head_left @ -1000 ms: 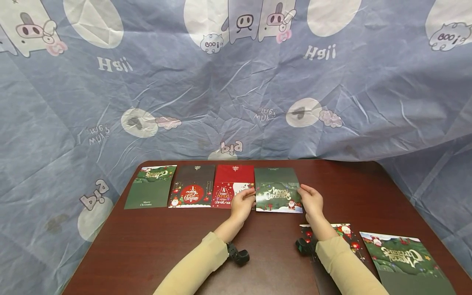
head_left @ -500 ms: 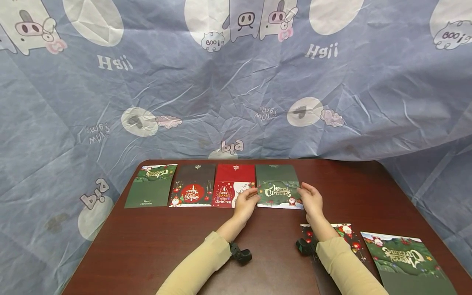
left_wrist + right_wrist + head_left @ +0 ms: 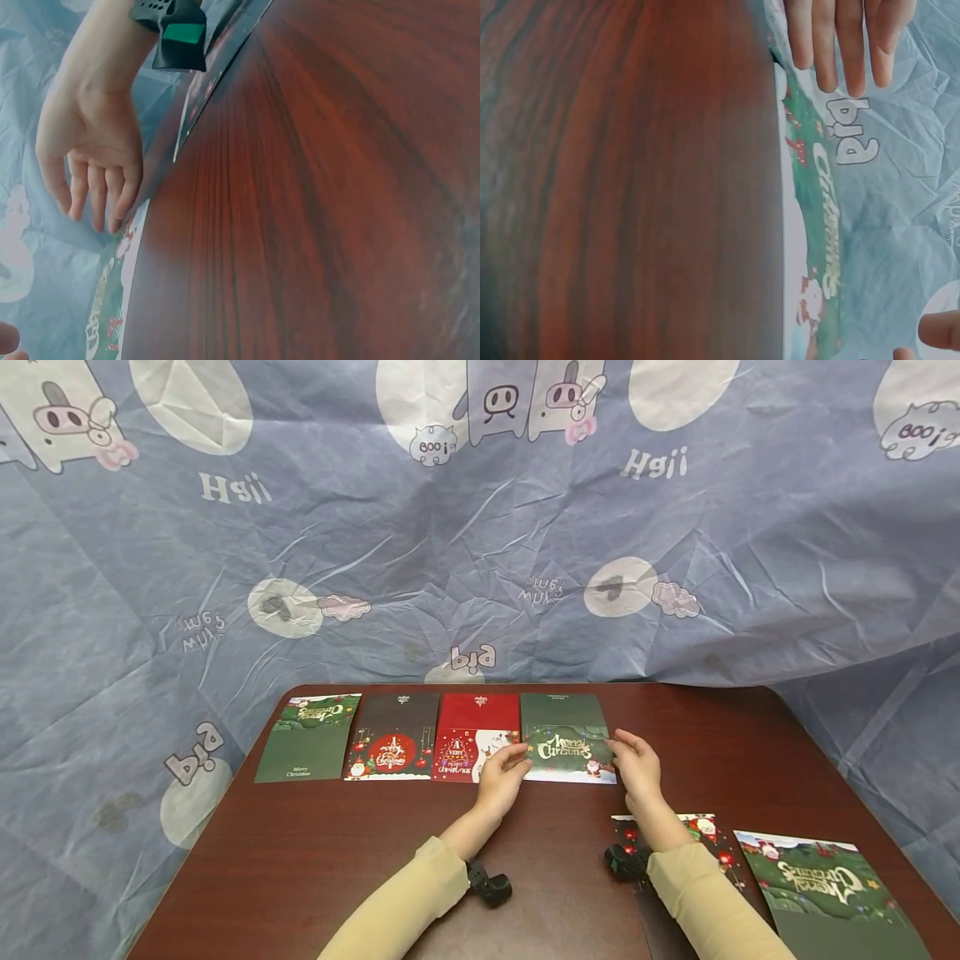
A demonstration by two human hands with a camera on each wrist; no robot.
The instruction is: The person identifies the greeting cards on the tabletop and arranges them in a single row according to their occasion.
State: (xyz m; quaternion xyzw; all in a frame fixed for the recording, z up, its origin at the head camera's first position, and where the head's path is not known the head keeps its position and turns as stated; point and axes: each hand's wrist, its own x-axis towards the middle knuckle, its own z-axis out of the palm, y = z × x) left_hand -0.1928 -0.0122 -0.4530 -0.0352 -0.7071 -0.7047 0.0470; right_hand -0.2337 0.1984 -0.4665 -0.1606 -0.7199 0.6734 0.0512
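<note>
1. Head view: Pale blue crinkled cloth printed with cartoon figures and lettering hangs behind a dark red-brown table. Along the far side runs a row of unfolded cards. From the left come a reversed green card, its gold lettering upside down, then a dark card with a red disc, then a red card. Fourth, just beside the red one, lies the green Merry Christmas card, plain half away from the person, Santa in the near right corner. The left hand has its fingertips at this card's left edge, the right hand at its right edge; neither is curled round it. Nearer the person, a second dark card lies partly under the right forearm, and another green card lies to its right.

2. Left wrist view: The right hand hangs with its fingers extended and loose, near the green Merry Christmas card's end. Only fingertips of the left hand show, at the lower corner.

3. Right wrist view: The left hand's fingers point straight down beside the same card, whose white border runs along the table. A few right fingertips show at the lower right.
</note>
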